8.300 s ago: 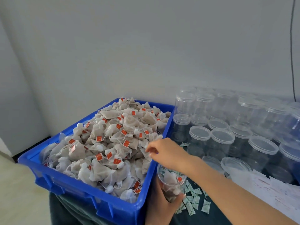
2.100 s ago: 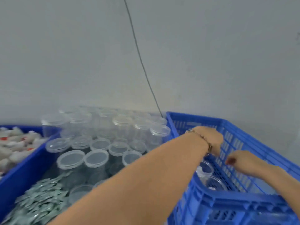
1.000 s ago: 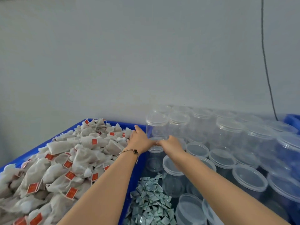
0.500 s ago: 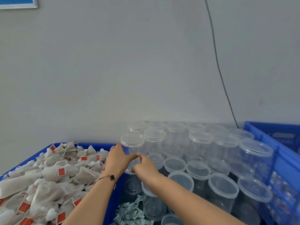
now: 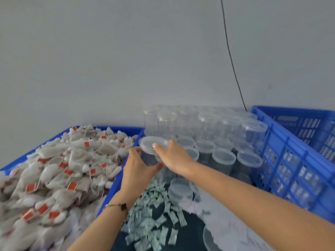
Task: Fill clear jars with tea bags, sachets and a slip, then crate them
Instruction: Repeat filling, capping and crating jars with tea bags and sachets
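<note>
My left hand grips the body of an empty clear jar lifted off the stack. My right hand holds its translucent lid, fingers curled over the rim. On the left, a blue bin is heaped with tea bags carrying red tags. Pale green sachets lie in a pile below my hands. White paper slips lie at the lower right. A blue slatted crate stands on the right.
Several lidded clear jars stand stacked against the grey wall behind my hands. A loose lid lies near the sachets. A thin black cable runs down the wall. My left wrist wears a bracelet.
Both hands have drawn one jar off the stack toward me, and the camera has tilted down. Before that, both hands were reaching into the right-hand crate.
</note>
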Tool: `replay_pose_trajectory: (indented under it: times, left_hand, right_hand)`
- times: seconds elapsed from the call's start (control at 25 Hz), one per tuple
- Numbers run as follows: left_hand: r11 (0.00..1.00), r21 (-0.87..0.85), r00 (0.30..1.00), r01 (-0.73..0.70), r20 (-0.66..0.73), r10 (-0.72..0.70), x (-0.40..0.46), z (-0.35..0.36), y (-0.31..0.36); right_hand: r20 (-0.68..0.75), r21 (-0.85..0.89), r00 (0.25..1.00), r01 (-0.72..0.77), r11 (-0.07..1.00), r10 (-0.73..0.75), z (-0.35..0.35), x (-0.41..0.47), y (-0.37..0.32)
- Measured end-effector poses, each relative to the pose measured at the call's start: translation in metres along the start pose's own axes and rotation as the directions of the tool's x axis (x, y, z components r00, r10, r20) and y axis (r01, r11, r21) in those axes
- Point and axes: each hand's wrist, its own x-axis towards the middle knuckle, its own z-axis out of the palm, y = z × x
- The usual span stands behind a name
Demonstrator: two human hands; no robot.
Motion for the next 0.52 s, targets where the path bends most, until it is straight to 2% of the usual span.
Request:
replay_pose_trajectory:
  times: [0.08, 0.16, 0.2, 0.28, 0.36, 0.44, 0.52]
  left_hand:
    - [0.998, -0.054, 0.999, -0.031, 0.018, 0.032, -0.03, 0.006, 0.006]
    - [0.993, 0.053, 0.994, -0.107, 0.038, 0.105, -0.053, 0.015, 0.009]
    - [0.985, 0.097, 0.989, -0.145, 0.057, 0.14, -0.063, 0.021, 0.008]
    - [0.983, 0.107, 0.985, -0.148, 0.11, 0.136, -0.08, 0.033, 0.004]
    - [0.996, 0.077, 0.986, -0.04, 0.165, 0.026, -0.1, 0.041, -0.004]
    - [0.996, 0.077, 0.982, 0.037, 0.183, -0.051, -0.115, 0.045, -0.014]
    - [0.995, 0.099, 0.987, 0.017, 0.158, -0.033, -0.125, 0.045, -0.022]
  right_hand:
    - [-0.022, -0.307, 0.997, 0.059, 0.95, -0.069, -0.006, -0.022, 0.005]
    - [-0.033, -0.597, 0.99, 0.093, 0.797, -0.139, -0.009, -0.038, 0.009]
    - [-0.018, -0.664, 0.99, 0.092, 0.742, -0.138, -0.008, -0.043, 0.011]
    - [0.049, -0.69, 0.996, 0.087, 0.719, -0.073, -0.01, -0.05, 0.016]
    - [0.137, -0.667, 0.991, 0.099, 0.738, -0.009, -0.011, -0.06, 0.027]
    - [0.179, -0.68, 0.983, 0.147, 0.718, -0.031, -0.009, -0.07, 0.038]
    - [0.215, -0.714, 0.975, 0.193, 0.673, -0.052, -0.001, -0.078, 0.047]
